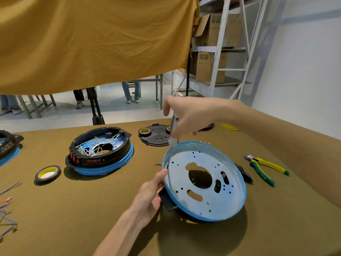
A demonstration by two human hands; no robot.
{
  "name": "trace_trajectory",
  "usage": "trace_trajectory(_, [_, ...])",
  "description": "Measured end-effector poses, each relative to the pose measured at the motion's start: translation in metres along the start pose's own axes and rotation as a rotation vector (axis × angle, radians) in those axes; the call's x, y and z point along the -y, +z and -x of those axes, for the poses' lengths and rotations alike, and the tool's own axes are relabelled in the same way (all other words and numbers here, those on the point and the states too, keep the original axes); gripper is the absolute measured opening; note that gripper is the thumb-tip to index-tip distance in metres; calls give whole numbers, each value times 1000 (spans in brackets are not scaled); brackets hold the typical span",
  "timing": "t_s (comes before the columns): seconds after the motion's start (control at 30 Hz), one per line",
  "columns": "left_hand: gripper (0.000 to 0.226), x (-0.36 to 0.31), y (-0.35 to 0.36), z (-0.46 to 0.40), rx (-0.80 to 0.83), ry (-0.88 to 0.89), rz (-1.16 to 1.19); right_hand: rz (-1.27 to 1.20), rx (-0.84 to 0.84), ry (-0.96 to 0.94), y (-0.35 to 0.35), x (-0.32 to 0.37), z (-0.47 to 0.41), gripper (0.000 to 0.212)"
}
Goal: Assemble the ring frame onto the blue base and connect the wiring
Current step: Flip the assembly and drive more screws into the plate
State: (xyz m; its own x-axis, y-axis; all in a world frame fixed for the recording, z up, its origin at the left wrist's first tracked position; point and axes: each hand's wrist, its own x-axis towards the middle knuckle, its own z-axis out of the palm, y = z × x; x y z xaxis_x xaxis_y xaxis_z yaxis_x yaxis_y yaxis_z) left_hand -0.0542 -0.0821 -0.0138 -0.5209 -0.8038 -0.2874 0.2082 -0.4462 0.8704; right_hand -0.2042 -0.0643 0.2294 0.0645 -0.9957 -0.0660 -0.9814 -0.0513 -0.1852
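At a cloth-covered surface [92, 209] hung behind with a mustard drape [92, 43], you work on the blue base [204, 182], which sits tilted at centre right with its perforated inner face toward you, apparently propped on a black part beneath so the rim is reachable. To its left a finished unit [100, 151], black ring frame already seated on its own blue base with white wiring inside, probably serves as your pattern. Your right hand [191, 117] has its grip wrapped round a screwdriver [173, 140], held nearly upright so the tip meets the base's left rim. Your left hand [150, 194] steadies that same edge, fingers curled about the rim and thumb laid along it, seemingly to stop the tilted base rocking. A black plate [156, 136], a tape roll [48, 173], yellow-green pliers [265, 167] and loose wires [7, 206] lie near.
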Motion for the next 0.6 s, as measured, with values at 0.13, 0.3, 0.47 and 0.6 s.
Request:
trace_trajectory(0.13, [28, -1, 2, 3, 24, -2, -30, 207, -161, -11, 7, 1, -3, 33])
trace_trajectory(0.3, [48, -1, 3, 4, 8, 10, -33, 44, -4, 26, -3, -2, 0, 46])
trace_trajectory(0.47, [30, -3, 5, 9, 34, 16, -32, 161, -72, 56, 5, -3, -2, 41])
trace_trajectory(0.6, [54, -2, 6, 7, 23, 32, 2, 36, 15, 33, -3, -3, 2, 50])
